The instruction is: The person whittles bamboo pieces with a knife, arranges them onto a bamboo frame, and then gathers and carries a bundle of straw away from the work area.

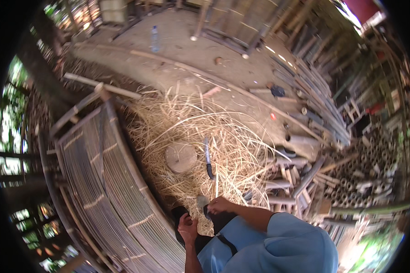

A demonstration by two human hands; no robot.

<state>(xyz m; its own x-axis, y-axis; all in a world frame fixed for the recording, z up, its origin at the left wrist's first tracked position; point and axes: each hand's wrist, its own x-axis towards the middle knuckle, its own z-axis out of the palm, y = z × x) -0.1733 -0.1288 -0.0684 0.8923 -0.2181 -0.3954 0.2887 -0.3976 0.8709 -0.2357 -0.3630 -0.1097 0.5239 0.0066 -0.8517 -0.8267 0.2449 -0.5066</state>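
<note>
My left hand (187, 228) is by my left knee, over the dark trousers, with its fingers curled in. At my right knee my right hand (218, 205) is closed, its fingers bent down. What either hand holds, if anything, is too small to make out. In front of my legs a knife (207, 154) with a long grey blade and a dark, bent handle lies on pale bamboo shavings (232, 150). Left of it, among the shavings, is a round wooden chopping block (181, 157). Neither hand touches the knife or the block.
A slatted bamboo bench (100, 182) stands close on my left. Beyond the shavings a long bamboo pole (205, 75) crosses the dirt floor, with a plastic bottle (155, 40) behind it. Cut bamboo tubes (369, 173) are stacked at the right.
</note>
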